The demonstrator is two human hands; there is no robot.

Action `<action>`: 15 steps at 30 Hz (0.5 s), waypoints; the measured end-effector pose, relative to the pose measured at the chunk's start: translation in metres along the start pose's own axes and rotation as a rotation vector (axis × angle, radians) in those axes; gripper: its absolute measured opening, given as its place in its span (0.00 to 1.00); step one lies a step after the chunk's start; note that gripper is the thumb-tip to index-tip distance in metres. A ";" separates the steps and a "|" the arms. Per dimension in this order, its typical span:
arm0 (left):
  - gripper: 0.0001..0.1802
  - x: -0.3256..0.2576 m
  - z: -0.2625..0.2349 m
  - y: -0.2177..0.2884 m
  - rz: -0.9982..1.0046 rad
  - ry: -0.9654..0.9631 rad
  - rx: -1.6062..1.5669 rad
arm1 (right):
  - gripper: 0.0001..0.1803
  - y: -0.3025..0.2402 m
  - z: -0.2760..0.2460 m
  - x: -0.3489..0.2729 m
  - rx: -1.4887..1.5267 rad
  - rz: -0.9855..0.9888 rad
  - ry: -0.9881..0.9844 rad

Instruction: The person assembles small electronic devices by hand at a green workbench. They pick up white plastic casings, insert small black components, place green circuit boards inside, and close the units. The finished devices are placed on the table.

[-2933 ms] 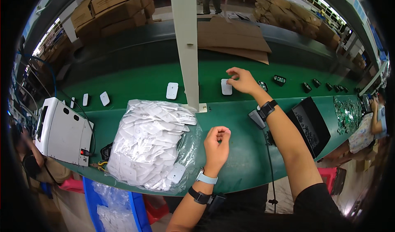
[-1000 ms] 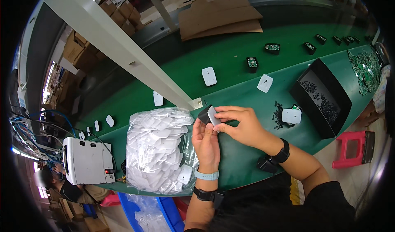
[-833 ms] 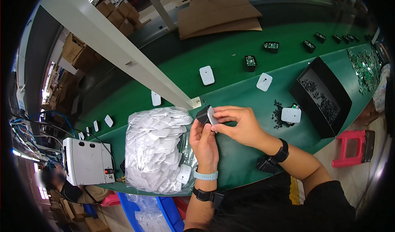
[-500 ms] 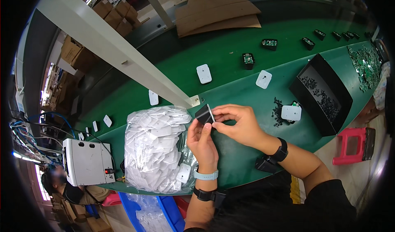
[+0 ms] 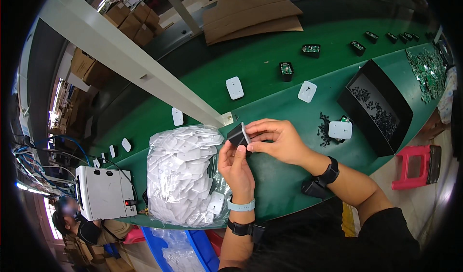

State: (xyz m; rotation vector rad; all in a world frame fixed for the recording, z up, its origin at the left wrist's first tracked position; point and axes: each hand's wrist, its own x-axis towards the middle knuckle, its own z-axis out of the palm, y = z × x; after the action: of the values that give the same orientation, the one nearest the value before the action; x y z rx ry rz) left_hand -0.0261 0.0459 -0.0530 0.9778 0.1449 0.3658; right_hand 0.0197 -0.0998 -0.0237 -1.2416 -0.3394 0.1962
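Observation:
In front of me, a small black plastic housing (image 5: 235,136) is tilted on its side, a white cover plate (image 5: 246,133) against its right face. My left hand (image 5: 237,171) grips the housing from below, thumb raised along it. Fingers of my right hand (image 5: 282,140) pinch the cover's edge from the right. Whether the cover is fully seated cannot be seen. Left of my hands lies a clear plastic bag (image 5: 181,175) full of white covers, with one loose cover (image 5: 215,202) on its near side. Another white cover (image 5: 340,130) rests over a unit beside small black parts (image 5: 324,127).
A black box (image 5: 374,108) with small black parts stands at right, near a heap of green circuit boards (image 5: 427,71). Housings with boards (image 5: 286,71) and covered units (image 5: 235,88) line the green belt. A metal post (image 5: 140,64) rises beyond the bag; a white machine (image 5: 106,192) stands left.
Housings and covered units on the belt have shifted slightly left. My hands stay in nearly the same place, with the housing and cover turned a little between my fingers.

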 end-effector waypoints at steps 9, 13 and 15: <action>0.17 -0.002 0.001 0.001 0.016 -0.027 0.007 | 0.17 -0.003 0.004 -0.005 -0.421 -0.200 0.092; 0.17 -0.003 0.000 0.000 0.053 -0.076 0.039 | 0.16 -0.004 0.004 -0.005 -0.447 -0.270 0.093; 0.16 -0.003 0.000 0.001 0.040 -0.081 0.038 | 0.15 -0.003 0.003 -0.003 -0.437 -0.284 0.098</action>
State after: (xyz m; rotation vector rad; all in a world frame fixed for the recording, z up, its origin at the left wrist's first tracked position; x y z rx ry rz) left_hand -0.0286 0.0449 -0.0523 1.0330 0.0589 0.3605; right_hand 0.0154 -0.0993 -0.0209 -1.6082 -0.4858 -0.1933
